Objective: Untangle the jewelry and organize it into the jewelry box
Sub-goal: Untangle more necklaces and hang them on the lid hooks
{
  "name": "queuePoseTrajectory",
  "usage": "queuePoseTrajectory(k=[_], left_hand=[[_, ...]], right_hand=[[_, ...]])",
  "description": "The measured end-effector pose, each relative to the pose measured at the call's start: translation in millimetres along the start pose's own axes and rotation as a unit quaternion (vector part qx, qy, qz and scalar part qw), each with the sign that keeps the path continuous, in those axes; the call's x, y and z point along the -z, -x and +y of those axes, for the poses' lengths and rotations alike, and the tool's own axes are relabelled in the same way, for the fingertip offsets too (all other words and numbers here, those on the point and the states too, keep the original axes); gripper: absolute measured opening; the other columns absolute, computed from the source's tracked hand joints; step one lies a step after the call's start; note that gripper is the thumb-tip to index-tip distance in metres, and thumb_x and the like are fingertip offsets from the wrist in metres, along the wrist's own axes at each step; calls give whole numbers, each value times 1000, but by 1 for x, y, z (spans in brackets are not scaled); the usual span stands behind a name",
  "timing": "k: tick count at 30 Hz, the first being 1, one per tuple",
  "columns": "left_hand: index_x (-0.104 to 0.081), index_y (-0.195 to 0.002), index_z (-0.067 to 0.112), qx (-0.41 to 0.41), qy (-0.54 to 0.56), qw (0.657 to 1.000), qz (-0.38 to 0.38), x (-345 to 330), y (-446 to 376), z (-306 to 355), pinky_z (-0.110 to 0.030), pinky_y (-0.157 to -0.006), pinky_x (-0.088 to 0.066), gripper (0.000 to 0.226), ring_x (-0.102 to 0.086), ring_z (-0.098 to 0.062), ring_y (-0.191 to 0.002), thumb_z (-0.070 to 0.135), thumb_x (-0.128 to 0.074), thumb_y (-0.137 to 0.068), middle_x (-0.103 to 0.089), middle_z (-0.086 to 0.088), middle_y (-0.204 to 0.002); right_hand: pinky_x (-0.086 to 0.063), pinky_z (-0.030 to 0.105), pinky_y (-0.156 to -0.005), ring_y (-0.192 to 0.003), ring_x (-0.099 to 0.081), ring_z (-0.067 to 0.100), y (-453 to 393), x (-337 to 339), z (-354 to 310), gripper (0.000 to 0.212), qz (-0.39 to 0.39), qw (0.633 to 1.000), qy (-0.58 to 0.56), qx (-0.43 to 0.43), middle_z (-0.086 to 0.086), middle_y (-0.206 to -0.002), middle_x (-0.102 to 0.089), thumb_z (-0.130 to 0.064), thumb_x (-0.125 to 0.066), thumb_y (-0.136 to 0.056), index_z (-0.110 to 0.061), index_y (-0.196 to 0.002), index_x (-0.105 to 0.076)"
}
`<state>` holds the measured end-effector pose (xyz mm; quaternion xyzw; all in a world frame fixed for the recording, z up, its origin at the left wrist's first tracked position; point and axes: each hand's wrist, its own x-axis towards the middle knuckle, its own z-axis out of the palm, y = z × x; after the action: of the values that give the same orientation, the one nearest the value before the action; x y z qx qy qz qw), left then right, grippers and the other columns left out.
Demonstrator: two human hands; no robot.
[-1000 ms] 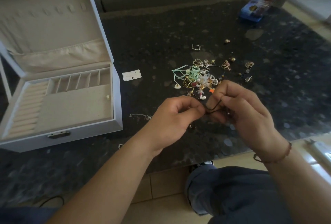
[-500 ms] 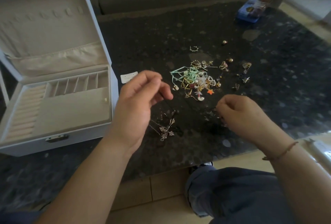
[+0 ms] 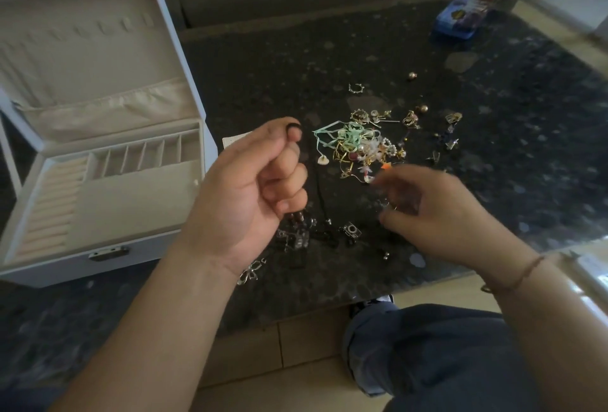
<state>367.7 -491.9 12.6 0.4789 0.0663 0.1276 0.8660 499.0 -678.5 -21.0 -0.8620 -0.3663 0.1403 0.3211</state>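
Your left hand [image 3: 253, 188] is curling into a loose fist above the table, its thumb and forefinger pinching the top loop of a thin black cord necklace [image 3: 318, 186]; the cord is hanging down past your knuckles to a cluster of small silver charms [image 3: 297, 237] lying on the dark speckled stone tabletop [image 3: 263, 66] just below your fingers; your right hand [image 3: 437, 214] is hovering beside it, blurred, with the fingers bent toward the charms, and whether it is gripping anything I cannot tell; a thin brown string bracelet [image 3: 523, 273] is circling that wrist; just beyond your right fingertips the tangled heap of gold wires, pearls and pale green ribbon [image 3: 358, 145] is resting on the table, with loose earrings and small gold beads [image 3: 427, 115] scattered to its right and behind it; to your left the white jewelry box with a beige lining [image 3: 98, 188] is standing open, lid upright, its ring rolls at the left, a row of small compartments along the back and a large flat compartment in front; a blue printed tin [image 3: 464, 16] is sitting at the far right corner of the table.
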Motion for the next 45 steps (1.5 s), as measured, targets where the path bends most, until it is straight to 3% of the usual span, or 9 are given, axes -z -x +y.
queuePoseTrajectory(k=[3,7,14,19,24,28,33,40,45], left_hand=[[-61,-85,16,4,-60,998,-13,-7,0,-3,-20,-44,-22,21,-19,-10,-50,21,-45,-97,-22,4,-59],[-62,-88,17,-3,-128,992,8,-8,1,-3,-18,-41,-22,17,-21,-7,-47,23,-47,-95,-27,4,-60],[-61,-87,16,-10,-144,988,45,5,3,2,-20,-41,-17,15,-21,-6,-45,21,-50,-96,-27,4,-59],[-62,-88,16,-18,-257,962,96,15,6,-2,-19,-42,-21,24,-24,-7,-47,13,-44,-103,-33,7,-57],[-68,-80,29,-20,-308,949,58,20,8,-10,-23,-46,-23,21,-27,-9,-49,30,-55,-97,-35,10,-55],[-66,-81,28,-34,-321,946,-22,18,4,-21,-15,-51,-33,10,-38,-2,-51,29,-64,-91,-48,17,-59],[-65,-86,21,-50,-386,921,1,13,-2,-40,-15,-60,-39,12,-47,1,-59,21,-60,-97,-55,18,-65],[-70,-95,25,2,-413,910,-19,33,2,-42,-25,-73,-54,12,-67,-15,-73,14,-65,-93,-71,3,-80],[-71,-107,18,28,-314,949,-4,33,6,-46,-32,-70,-55,20,-64,-23,-66,23,-55,-97,-70,-5,-76]], right_hand=[[-50,24,-78,-90,-62,8,-7,-11,-33,32,-11,962,-240,134,-7,-101,-66,-29,-74,-81,-27,-112,-67],[-45,14,-63,-69,-60,-3,-16,-21,-51,20,-51,968,-189,154,-5,-82,-70,-26,-76,-84,-15,-100,-71],[-50,61,-76,-80,-62,48,-14,-16,-23,24,-87,960,-236,119,16,-80,-70,-36,-54,-95,-19,-84,-68],[-52,41,-76,-64,-57,28,-7,1,-26,19,-69,810,-574,98,5,-56,-51,-24,-48,-91,-7,-81,-49],[-46,36,-61,-54,-38,16,-11,1,-25,15,-126,738,-653,116,-5,-60,-37,-30,-53,-93,-17,-90,-61],[-27,26,-49,-49,-20,12,-9,-12,-34,21,-158,567,-805,76,-6,-58,-23,-29,-39,-100,-18,-90,-54],[-19,24,-43,-45,-20,9,-12,-11,-33,30,-173,503,-846,11,-8,-57,-23,-32,-27,-105,-18,-91,-49],[-9,31,-50,-53,-24,14,-2,58,20,43,-204,518,-828,67,4,-61,-29,-35,-33,-104,-1,-85,-49],[-19,17,-39,-36,-25,7,-8,58,40,40,122,850,-506,-78,-9,-48,-29,-30,-45,-101,-21,-61,-44]])
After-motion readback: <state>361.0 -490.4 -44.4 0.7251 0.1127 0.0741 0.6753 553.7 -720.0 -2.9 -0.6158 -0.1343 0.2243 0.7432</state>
